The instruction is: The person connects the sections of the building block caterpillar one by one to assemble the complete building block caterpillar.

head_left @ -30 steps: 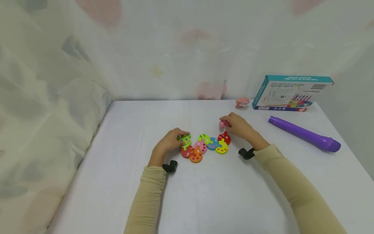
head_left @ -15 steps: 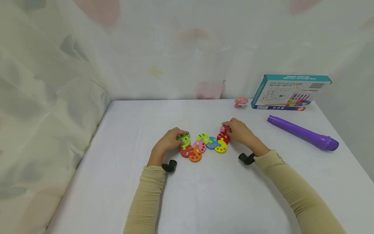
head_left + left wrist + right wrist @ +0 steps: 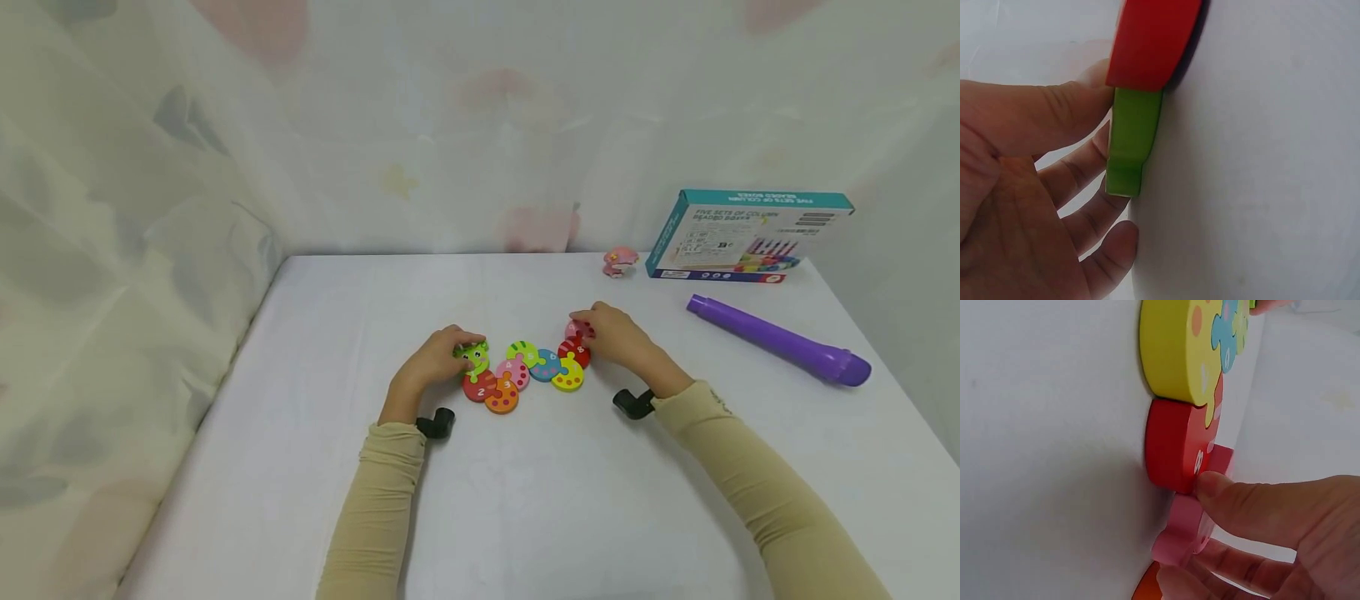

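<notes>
A jointed row of colourful numbered puzzle pieces lies on the white table, shaped as a caterpillar. At its left end is a green smiling head piece (image 3: 477, 358), which my left hand (image 3: 437, 361) grips with the thumb on its near side and fingers round the edge. A red piece numbered 2 (image 3: 477, 387) adjoins it. My right hand (image 3: 617, 333) pinches a pink piece (image 3: 1184, 520) at the other end, against the red piece numbered 8 (image 3: 1175, 447); fingers partly cover the pink one. Beyond it, in the right wrist view, an orange edge (image 3: 1148, 586) shows, mostly hidden.
Between the ends lie orange (image 3: 502, 397), blue (image 3: 546, 366) and yellow (image 3: 568, 375) pieces, among others. A small pink figurine (image 3: 619, 262) stands at the back, beside a teal-edged box (image 3: 738, 237). A purple toy microphone (image 3: 780, 340) lies at right.
My right hand has come down toward me with the pink piece, from apart to against the red piece 8. In the last half second both hands have stayed nearly still.
</notes>
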### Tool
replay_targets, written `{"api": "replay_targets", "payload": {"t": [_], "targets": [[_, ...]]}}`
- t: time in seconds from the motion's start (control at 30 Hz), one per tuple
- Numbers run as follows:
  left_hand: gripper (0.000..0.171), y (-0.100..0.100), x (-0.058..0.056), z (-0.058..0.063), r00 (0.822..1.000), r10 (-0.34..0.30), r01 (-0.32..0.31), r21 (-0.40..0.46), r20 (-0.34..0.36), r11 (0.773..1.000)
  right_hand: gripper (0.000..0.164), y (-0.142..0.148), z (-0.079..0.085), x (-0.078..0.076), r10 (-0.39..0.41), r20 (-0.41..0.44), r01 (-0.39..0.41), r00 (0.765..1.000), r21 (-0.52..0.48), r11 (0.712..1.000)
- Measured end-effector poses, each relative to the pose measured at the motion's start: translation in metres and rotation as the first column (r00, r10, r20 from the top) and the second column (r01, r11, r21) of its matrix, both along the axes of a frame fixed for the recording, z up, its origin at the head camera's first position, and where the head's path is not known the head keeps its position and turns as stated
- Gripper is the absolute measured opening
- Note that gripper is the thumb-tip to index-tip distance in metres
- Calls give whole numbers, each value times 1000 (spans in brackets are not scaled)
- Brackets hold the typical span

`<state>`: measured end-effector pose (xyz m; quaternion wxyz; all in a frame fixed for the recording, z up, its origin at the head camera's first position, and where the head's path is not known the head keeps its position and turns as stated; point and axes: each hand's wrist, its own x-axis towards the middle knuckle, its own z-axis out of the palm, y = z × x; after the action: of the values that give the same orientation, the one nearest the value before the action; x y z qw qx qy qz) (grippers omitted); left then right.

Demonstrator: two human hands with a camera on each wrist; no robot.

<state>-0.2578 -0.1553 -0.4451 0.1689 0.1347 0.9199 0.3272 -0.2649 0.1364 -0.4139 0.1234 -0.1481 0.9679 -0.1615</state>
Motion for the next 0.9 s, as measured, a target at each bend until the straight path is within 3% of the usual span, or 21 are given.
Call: {"api": "replay_targets", "payload": {"t": [0.33,0.6,0.9], "targets": [[44,0,0,-1,1000,2,-2,0,0,1000,45,14,-1,-4,-24,-30,22,999,-45,999],[44,-1,0,-2,1000,-1,1,-7,-6,1000,33,23,-7,-2,-24,-28,22,999,-90,996],[44,0,0,-1,1000,-5,5,-10,-7,1000,34,19,-10,-1,21,-74,-22,997,-12,1000]]}}
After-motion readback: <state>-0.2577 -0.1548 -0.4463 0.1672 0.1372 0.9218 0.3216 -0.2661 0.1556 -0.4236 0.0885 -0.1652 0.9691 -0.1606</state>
